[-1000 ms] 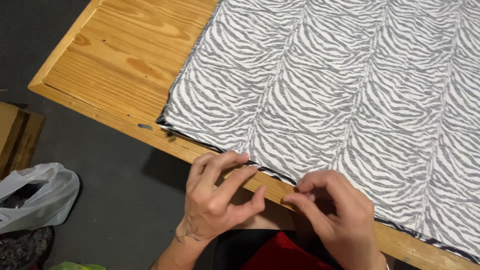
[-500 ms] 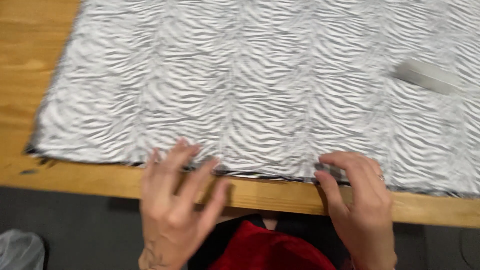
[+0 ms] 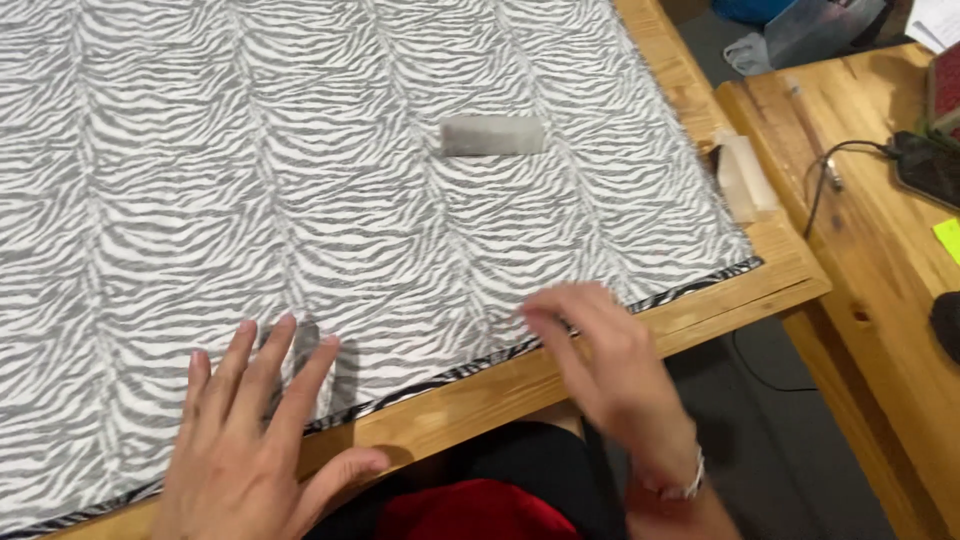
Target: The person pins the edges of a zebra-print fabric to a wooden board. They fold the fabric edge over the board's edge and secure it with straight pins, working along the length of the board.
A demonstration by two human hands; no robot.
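Note:
A large zebra-striped fabric point(image 3: 300, 200) lies spread flat over a wooden table point(image 3: 700, 310). My left hand point(image 3: 250, 440) rests flat on the fabric near its front hem, fingers spread, thumb over the table edge. My right hand point(image 3: 610, 360) hovers blurred over the hem further right, fingers loosely apart, holding nothing. A grey rectangular block point(image 3: 492, 135) lies on the fabric beyond my right hand.
A translucent whitish block point(image 3: 745, 175) sits at the table's right edge. A second wooden table point(image 3: 880, 250) at the right carries a black cable point(image 3: 830, 165), a dark device point(image 3: 930, 165) and a green note point(image 3: 948, 238). Dark floor lies between the tables.
The view has swung right along the fabric, bringing the right table edge and second table into sight. Both hands have slid right along the hem; the right hand has lifted off it.

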